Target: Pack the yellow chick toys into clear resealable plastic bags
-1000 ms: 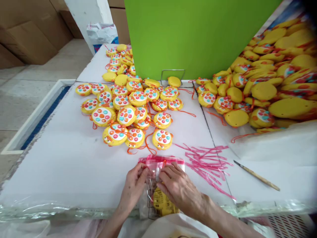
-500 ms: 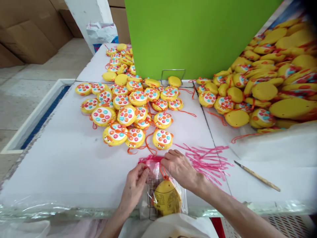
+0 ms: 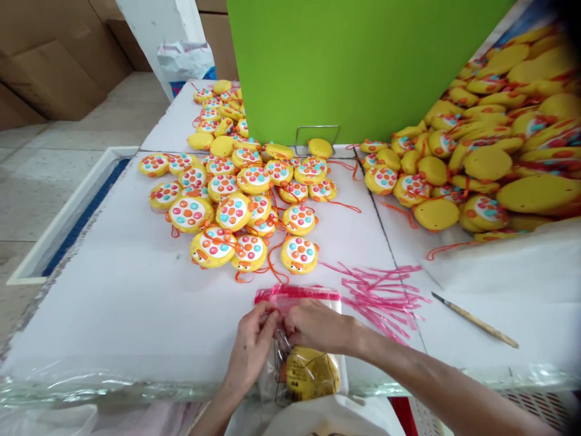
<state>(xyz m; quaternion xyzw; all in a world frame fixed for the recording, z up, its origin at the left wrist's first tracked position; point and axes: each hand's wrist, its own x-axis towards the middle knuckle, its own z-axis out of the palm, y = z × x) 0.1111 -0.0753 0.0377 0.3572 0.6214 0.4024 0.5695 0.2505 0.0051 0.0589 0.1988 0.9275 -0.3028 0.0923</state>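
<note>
Two-handed pinch on clear bag (image 3: 297,295), left hand (image 3: 252,345) meeting right hand (image 3: 318,327); yellow toy (image 3: 312,372) inside, at six o'clock of them.

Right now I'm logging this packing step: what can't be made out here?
Head view only.
Mouth of clear bag: covered by left hand and right hand; sealed or not, cannot tell.
Label on yellow toy inside: too small to read.
Right-side toy pile: blurred, cut by the edge.
Behind the green board: hidden.

Yellow toys (image 3: 298,254) with orange, pink and blue dots; clear bag (image 3: 297,339) with pink strip; pink strips (image 3: 385,293); green board (image 3: 354,66); white bench (image 3: 136,303).
</note>
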